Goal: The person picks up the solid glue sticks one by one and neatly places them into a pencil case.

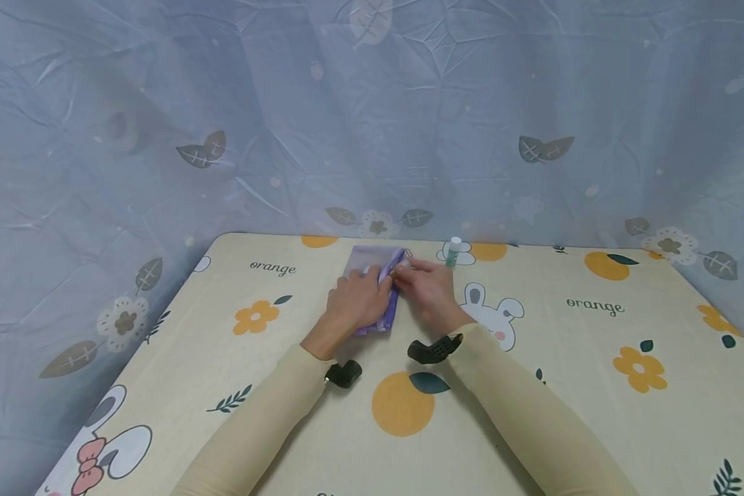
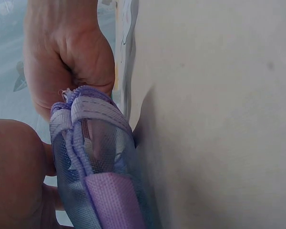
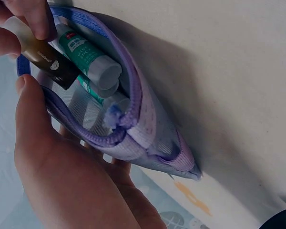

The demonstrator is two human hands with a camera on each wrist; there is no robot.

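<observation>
A mesh zipper pouch (image 1: 366,256) with purple trim lies on the table under both hands. My left hand (image 1: 361,301) grips its side; in the right wrist view that hand's thumb lies over the open zipper edge. My right hand (image 1: 432,289) pinches a dark brown tube (image 3: 50,59) with a pale end and a small bear print, held at the pouch mouth. Inside the pouch sit green glue sticks (image 3: 83,50) with whitish caps. From the left wrist view, the pouch's sewn corner and zipper end (image 2: 90,107) show, while the brown tube is hidden.
Just right of the right hand, a green glue stick (image 1: 453,253) with a white cap stands upright near the back edge. The table wears a cream cloth (image 1: 508,427) printed with oranges, flowers and rabbits. A grey-blue curtain (image 1: 372,124) hangs behind and at the left.
</observation>
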